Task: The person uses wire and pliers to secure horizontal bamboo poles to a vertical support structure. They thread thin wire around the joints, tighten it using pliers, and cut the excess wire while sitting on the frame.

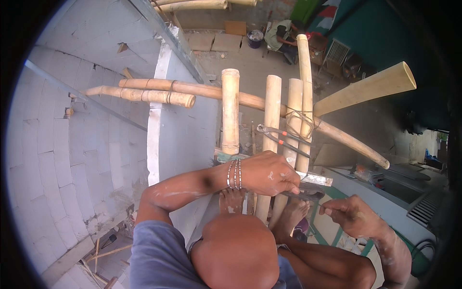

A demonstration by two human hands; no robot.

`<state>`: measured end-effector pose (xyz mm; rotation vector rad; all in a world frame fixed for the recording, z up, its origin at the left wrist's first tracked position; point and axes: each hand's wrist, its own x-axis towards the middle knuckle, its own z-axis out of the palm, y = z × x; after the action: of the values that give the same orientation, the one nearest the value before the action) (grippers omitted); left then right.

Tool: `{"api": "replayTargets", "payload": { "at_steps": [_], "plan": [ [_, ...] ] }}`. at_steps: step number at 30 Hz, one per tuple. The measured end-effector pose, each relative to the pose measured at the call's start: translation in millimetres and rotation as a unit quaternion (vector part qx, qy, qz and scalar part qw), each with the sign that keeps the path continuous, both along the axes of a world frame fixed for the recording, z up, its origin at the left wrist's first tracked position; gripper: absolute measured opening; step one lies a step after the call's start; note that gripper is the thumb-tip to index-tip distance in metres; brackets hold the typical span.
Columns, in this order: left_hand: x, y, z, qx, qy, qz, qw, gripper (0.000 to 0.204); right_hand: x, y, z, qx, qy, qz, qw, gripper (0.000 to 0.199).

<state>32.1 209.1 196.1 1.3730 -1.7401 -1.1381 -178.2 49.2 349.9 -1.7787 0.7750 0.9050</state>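
Note:
My left hand (pixel 269 174), with a beaded bracelet at its wrist, is closed on one end of a dark looped strip (pixel 312 193); its material is unclear. To the right, my right hand (pixel 353 216) is held apart from it with fingers curled together. Whatever those fingers hold, if anything, cannot be made out. Pincers (pixel 279 136) with dark handles and orange marks rest across upright bamboo poles (pixel 272 98) beyond my left hand. Thin wire (pixel 299 118) is wound where these poles meet a long crosswise bamboo pole (pixel 245 99).
My bare feet (pixel 293 214) are among the poles, high above the ground. A pale block wall (pixel 155 135) stands at the left. A wide bamboo piece (pixel 370 89) juts out at the right. Far below, another person (pixel 281 36) sits near a dark bucket (pixel 255 38).

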Motion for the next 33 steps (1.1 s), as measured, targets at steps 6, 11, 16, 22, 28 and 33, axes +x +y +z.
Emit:
{"api": "replayTargets", "payload": {
  "at_steps": [6,11,16,22,28,33],
  "plan": [
    [36.4,12.3,-28.3,-0.118,0.002,0.096,0.988,0.026,39.6,24.2,-29.0,0.079,0.012,-0.1,0.992,0.028],
    [84.6,35.8,-31.9,0.001,-0.002,0.137,0.991,0.031,94.0,57.7,-82.7,0.055,-0.096,-0.1,0.989,0.034],
    [142.1,61.5,-59.8,-0.013,-0.082,0.18,0.98,0.036,116.7,81.5,-114.4,0.141,-0.113,-0.211,0.961,0.034],
    [205.4,79.8,-127.4,-0.228,-0.289,0.484,0.794,0.053,156.8,135.6,-164.9,0.25,-0.106,-0.446,0.852,0.027],
    [169.4,87.6,-176.9,0.182,0.172,0.711,0.657,0.057,205.1,169.4,-244.6,0.221,-0.136,-0.581,0.771,0.024],
    [146.8,80.2,-178.8,0.285,0.426,0.555,0.656,0.059,211.9,202.7,-295.4,0.137,-0.177,-0.528,0.819,0.023]
  ]
}}
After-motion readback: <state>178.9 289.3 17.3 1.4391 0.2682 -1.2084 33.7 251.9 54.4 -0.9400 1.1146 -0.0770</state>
